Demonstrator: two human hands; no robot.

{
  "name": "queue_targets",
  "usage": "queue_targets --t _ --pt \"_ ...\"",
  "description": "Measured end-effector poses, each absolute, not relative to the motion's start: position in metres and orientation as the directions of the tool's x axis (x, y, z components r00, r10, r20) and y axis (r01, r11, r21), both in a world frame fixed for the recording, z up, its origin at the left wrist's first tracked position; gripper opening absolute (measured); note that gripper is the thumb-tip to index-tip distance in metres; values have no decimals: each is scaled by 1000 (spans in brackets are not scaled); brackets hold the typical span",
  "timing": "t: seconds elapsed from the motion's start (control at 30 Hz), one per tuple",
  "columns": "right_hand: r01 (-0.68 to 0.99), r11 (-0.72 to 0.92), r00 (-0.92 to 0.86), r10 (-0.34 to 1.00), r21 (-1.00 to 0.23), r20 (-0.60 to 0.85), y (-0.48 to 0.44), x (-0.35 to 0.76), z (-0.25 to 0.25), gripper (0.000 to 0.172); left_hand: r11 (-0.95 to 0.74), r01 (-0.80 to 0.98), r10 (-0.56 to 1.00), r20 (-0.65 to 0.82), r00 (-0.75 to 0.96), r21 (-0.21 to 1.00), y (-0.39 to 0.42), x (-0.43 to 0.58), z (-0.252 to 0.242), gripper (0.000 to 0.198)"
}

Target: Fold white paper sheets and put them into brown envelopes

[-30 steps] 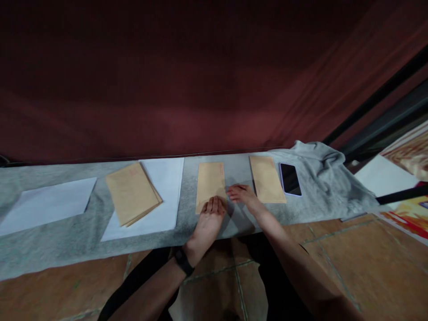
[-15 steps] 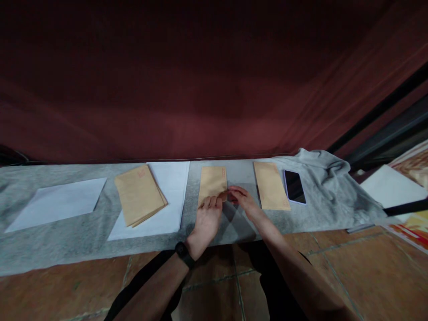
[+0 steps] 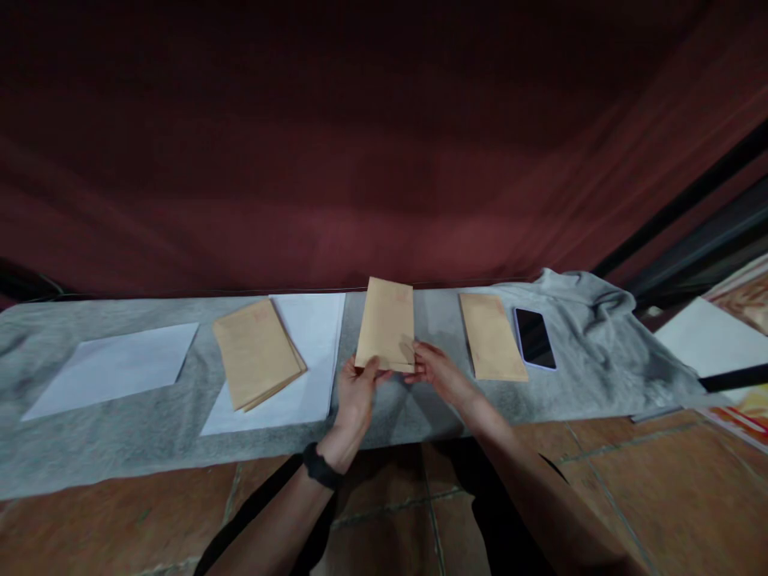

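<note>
A brown paper envelope is lifted a little off the grey cloth, in the middle of the view. My left hand grips its lower left corner, with the thumb on top. At its lower right corner my right hand holds the edge between thumb and fingers. To the right lies another brown envelope, flat on the cloth. Left of my hands, a small stack of brown envelopes rests on white paper sheets.
A phone with a pale purple edge lies right of the flat envelope. On the far left is a white sheet. Bunched cloth and a white board are at the right. A dark red curtain hangs behind.
The middle envelope has come up off the cloth and now tilts in both hands. My left hand has shifted left to its corner; my right hand has closed on the other corner.
</note>
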State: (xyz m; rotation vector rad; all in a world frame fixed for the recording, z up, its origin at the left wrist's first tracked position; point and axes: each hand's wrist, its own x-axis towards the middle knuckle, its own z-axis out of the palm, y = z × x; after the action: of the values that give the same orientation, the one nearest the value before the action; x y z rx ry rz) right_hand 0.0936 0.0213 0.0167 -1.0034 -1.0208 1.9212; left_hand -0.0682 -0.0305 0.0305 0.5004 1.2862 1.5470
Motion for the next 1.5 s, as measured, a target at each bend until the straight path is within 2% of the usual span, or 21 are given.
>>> queue_targets --t 0.1,0.2,0.23,0.3,0.33,0.4,0.43,0.5,0.6,0.77,0.87,1.0,1.1,1.3,1.5 --pt "-198 -383 -383 877 -902 -289 19 97 16 52 211 -451 869 -378 -321 867 -36 -68 13 43" --pt "-125 -347 -420 867 -929 -268 17 101 15 63 295 -271 883 -369 -289 917 -35 -84 2 42" --pt "-102 -338 -429 864 -936 -265 16 102 14 63 272 -147 888 -307 -343 951 -34 -90 1 42" --pt "-55 -330 -441 855 -942 -273 15 104 13 60 162 194 880 -52 -472 968 -30 -100 1 42" --pt "-30 -328 -447 849 -944 -281 15 105 11 59 95 379 877 103 -470 921 -28 -103 3 41" --pt "32 -322 -451 840 -946 -301 16 106 7 62 -58 666 906 320 -277 743 -26 -101 5 39" --pt "73 -315 -450 836 -946 -313 16 106 4 64 -144 753 928 352 -123 643 -25 -97 5 41" --pt "148 -299 -435 837 -943 -333 16 106 -1 68 -287 835 940 306 151 469 -20 -86 2 47" --pt "224 -295 -382 851 -929 -362 13 105 -6 70 -356 887 933 170 317 295 -5 -73 -7 55" --pt "432 -224 -265 894 -874 -360 6 105 -4 75 -326 922 943 134 304 206 33 -69 -14 55" --pt "530 -135 -281 904 -837 -323 4 105 1 68 -312 927 946 156 283 210 50 -63 -13 54" --pt "576 -84 -305 901 -813 -308 5 105 4 64 -285 930 955 157 253 233 60 -54 -14 54" --pt "548 -97 -303 903 -831 -305 5 106 3 63 -319 916 947 127 296 244 59 -51 -16 56" --pt "417 -142 -294 914 -898 -281 6 109 -5 46 -399 871 911 22 411 287 36 -61 -19 56" --pt "465 -115 -297 914 -878 -277 6 110 -5 58 -430 825 878 -42 476 368 2 -73 -14 59"
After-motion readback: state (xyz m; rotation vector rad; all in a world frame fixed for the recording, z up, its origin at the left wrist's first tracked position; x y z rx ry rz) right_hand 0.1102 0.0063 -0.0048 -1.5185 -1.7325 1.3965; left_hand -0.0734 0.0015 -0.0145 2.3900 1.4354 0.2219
